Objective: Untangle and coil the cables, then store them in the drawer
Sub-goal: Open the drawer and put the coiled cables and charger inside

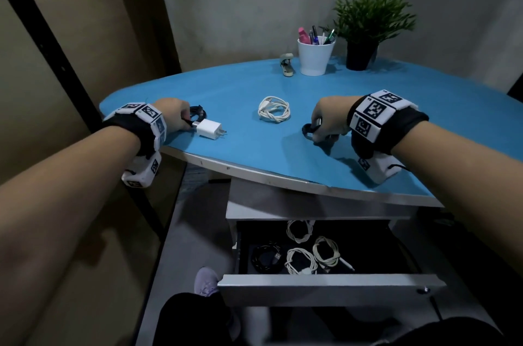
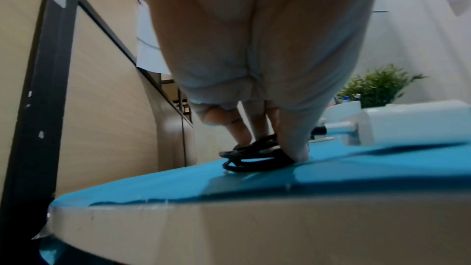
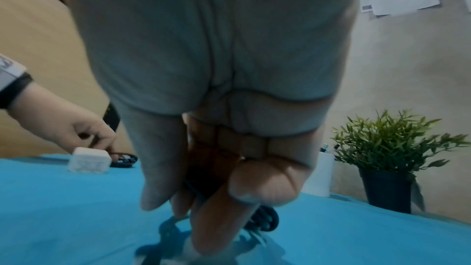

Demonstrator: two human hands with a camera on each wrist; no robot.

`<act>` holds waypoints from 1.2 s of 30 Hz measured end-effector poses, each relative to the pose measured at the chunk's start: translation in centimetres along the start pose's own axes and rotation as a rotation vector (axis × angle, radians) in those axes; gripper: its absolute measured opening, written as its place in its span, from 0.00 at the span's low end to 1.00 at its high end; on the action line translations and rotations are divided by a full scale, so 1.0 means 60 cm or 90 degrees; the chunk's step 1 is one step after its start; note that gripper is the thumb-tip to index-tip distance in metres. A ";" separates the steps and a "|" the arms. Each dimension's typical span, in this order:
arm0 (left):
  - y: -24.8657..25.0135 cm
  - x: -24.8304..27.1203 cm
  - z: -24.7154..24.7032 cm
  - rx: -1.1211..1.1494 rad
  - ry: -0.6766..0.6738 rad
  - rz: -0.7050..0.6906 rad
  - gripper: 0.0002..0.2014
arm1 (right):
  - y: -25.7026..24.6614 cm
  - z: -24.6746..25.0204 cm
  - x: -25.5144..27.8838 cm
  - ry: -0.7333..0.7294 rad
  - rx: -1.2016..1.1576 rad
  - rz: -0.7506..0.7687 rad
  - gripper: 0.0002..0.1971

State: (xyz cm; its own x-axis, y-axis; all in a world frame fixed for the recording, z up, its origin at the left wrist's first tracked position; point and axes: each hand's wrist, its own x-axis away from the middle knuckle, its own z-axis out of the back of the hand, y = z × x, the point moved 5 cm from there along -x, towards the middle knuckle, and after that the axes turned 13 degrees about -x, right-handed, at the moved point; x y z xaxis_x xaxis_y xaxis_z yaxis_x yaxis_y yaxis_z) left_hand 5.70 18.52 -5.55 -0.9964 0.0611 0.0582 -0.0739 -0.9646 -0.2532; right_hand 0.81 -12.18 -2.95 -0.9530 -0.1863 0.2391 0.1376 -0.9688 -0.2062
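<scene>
On the blue table (image 1: 243, 91), my left hand (image 1: 172, 116) pinches a coiled black cable (image 1: 198, 112) (image 2: 254, 156) at the left edge; a white charger plug (image 1: 209, 129) (image 2: 407, 124) is attached to it. My right hand (image 1: 328, 122) grips another coiled black cable (image 1: 308, 130) (image 3: 265, 219) against the tabletop, fingers curled around it. A coiled white cable (image 1: 274, 109) lies between the hands. Below, the open drawer (image 1: 331, 286) holds several coiled cables, white ones (image 1: 300, 260) and a black one (image 1: 266, 258).
At the table's back stand a white cup of pens (image 1: 315, 55), a potted plant (image 1: 365, 31) and a small stapler-like object (image 1: 287, 64). A dark post (image 1: 42, 42) rises on the left. My knees and a shoe (image 1: 206, 280) are beneath the drawer.
</scene>
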 end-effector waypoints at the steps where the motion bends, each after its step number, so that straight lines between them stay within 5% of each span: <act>1: 0.004 0.004 -0.001 0.002 0.010 -0.006 0.12 | -0.002 -0.003 0.011 -0.005 -0.016 0.006 0.14; 13: 0.040 0.094 -0.012 0.035 0.066 0.004 0.10 | -0.013 -0.047 0.189 -0.086 -0.150 0.113 0.03; 20: 0.059 0.121 -0.012 0.097 0.038 -0.017 0.18 | -0.005 -0.069 0.213 -0.023 -0.139 0.120 0.04; 25: 0.073 0.125 -0.016 0.099 0.040 -0.078 0.18 | 0.000 -0.113 0.243 -0.135 -0.248 0.137 0.08; 36: 0.106 0.167 0.018 0.100 0.123 -0.079 0.16 | 0.094 -0.295 0.166 -0.159 -0.086 -0.040 0.16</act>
State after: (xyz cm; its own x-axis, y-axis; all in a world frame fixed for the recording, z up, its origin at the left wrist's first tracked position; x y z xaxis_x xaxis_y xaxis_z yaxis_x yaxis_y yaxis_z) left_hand -4.74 12.76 -5.55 -0.9705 0.2147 -0.1100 -0.2038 -0.9736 -0.1026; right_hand -12.67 -16.63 -18.51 -0.8598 -0.1773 0.4789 0.0269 -0.9523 -0.3041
